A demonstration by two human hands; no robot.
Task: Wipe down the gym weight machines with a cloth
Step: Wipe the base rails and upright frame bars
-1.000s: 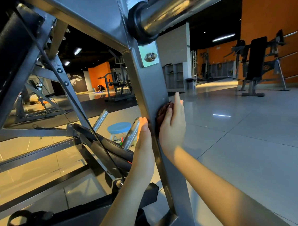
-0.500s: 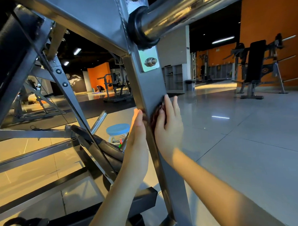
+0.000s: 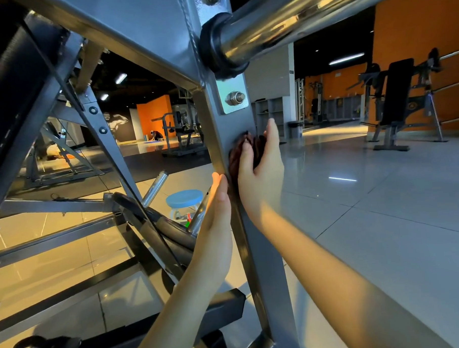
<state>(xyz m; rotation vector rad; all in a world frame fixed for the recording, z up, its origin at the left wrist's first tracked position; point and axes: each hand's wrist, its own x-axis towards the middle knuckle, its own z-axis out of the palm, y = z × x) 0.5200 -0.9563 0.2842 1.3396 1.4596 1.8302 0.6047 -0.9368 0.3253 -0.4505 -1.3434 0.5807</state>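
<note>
Limp cloth [image 3: 235, 157] bunched in the right hand's [image 3: 262, 177] grasping fingers should mould to the steel upright [image 3: 267, 290]; the left hand [image 3: 216, 214], at its 8 o'clock, lies flat with fingers released.

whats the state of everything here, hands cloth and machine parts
cloth, bunched, pressed against the grey post
right hand, grips the cloth
left hand, fingers straight, flat on the post's edge
bolt, nut in place
blue stool, upright on the floor
</note>
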